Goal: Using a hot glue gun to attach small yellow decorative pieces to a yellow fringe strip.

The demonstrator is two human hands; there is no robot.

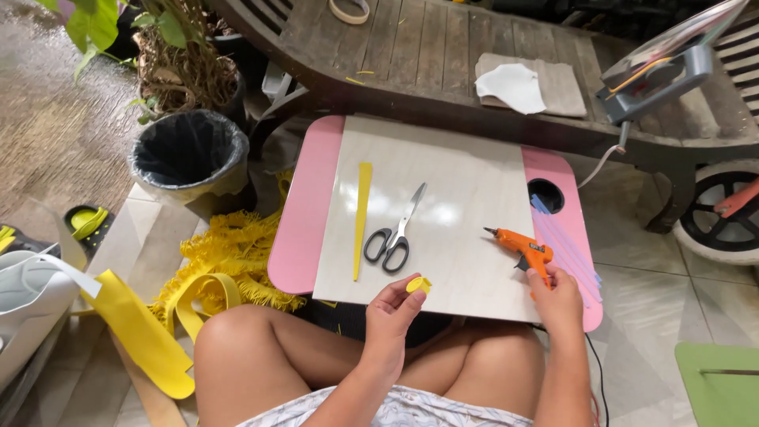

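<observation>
My left hand [391,310] pinches a small yellow rolled piece [419,285] between thumb and fingers at the near edge of a pale lap table with pink ends [304,213]. My right hand [556,294] grips the handle of an orange glue gun [522,247] that rests on the table with its nozzle pointing left. Black-handled scissors [395,231] lie in the table's middle, and a long narrow yellow strip [362,217] lies to their left. My bare knees are under the table's near edge.
A black-lined bin [188,154] and a potted plant [178,67] stand at the left. Yellow fringe and strips [217,265] pile on the tiled floor. A wooden lounger [443,55] behind holds white and grey sheets [526,85]. Pale sticks [565,245] lie beside a round hole [545,195].
</observation>
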